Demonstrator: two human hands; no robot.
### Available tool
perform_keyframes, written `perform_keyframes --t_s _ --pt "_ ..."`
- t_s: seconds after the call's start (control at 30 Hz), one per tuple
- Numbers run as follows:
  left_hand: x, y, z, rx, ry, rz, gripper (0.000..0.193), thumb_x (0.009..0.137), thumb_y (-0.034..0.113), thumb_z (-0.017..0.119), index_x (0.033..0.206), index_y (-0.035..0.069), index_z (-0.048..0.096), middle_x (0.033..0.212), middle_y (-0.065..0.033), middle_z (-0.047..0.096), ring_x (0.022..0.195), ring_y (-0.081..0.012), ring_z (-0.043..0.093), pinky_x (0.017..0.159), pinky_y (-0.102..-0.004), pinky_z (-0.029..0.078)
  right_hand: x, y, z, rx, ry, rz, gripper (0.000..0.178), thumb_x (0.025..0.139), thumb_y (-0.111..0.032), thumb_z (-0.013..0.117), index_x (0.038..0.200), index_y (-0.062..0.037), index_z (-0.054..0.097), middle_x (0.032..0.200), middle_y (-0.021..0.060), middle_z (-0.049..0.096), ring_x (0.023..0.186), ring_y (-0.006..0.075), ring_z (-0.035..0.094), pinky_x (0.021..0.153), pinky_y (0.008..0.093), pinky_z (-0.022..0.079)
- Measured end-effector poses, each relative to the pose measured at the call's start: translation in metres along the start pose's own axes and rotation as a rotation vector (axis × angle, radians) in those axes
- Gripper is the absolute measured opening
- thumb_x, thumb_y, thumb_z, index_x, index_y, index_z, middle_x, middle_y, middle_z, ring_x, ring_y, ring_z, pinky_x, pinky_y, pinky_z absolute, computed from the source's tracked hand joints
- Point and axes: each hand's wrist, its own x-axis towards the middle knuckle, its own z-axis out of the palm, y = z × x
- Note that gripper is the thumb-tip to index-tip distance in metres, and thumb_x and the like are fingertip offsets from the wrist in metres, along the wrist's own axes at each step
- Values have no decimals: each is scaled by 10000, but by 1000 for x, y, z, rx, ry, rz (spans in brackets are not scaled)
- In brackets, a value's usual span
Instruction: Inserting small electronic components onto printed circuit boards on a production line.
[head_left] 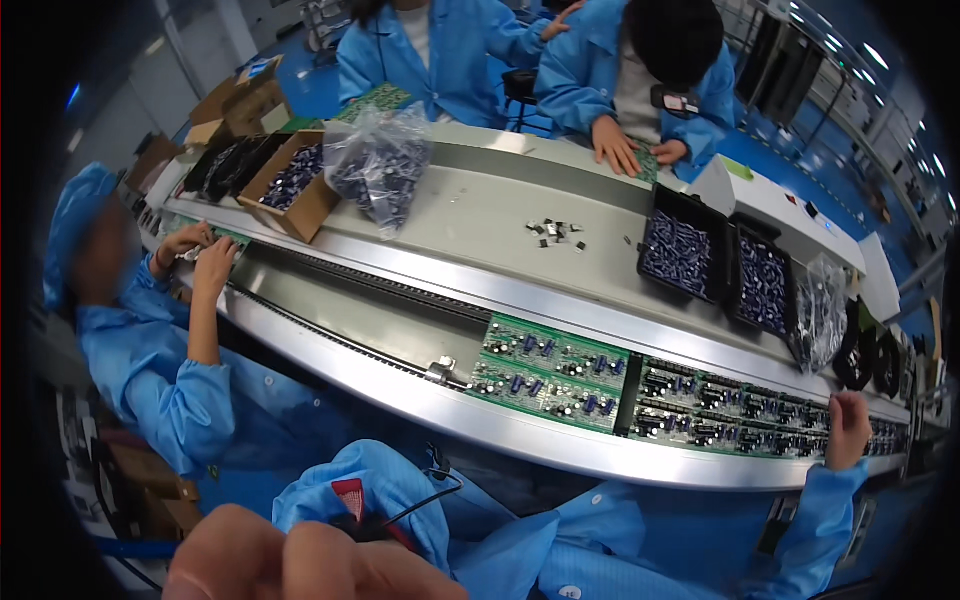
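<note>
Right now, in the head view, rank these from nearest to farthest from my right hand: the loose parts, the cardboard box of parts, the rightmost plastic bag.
From your right hand:
1. Rightmost plastic bag: on the right, just beyond the hand.
2. Loose parts: on the bench, near the middle.
3. Cardboard box of parts: well to the left.

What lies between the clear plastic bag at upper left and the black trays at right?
In the head view, a scatter of small black and silvery parts lies on the grey worktop between the plastic bag and the black trays.
</note>
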Motion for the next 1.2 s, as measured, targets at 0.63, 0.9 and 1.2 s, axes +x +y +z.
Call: perform_keyframes --t_s 0.63,0.9,1.2 --pt "-24 14 29 -14 -86 29 302 882 228 510 1179 174 513 1365 19 306 1179 -151 349 769 -491 518 -43 -45 14 125 0 19 88 797 9 549 878 -23 560 836 61 619 692 130 529 668 229 427" --pt "-22 12 52 -44 -130 16 304 888 231 505 1187 173 506 1352 24 314 1181 -147 341 794 -482 522 -46 -54 8 105 -115 105 99 818 20 532 909 -19 534 880 61 595 786 131 528 757 226 415" --pt "-29 -16 37 339 -45 453 532 792 181 629 1256 161 368 1344 -55 292 1106 -212 394 683 -470 481 -61 -41 31 208 -91 116 100 810 18 536 901 -22 535 878 71 597 755 141 528 738 233 421"
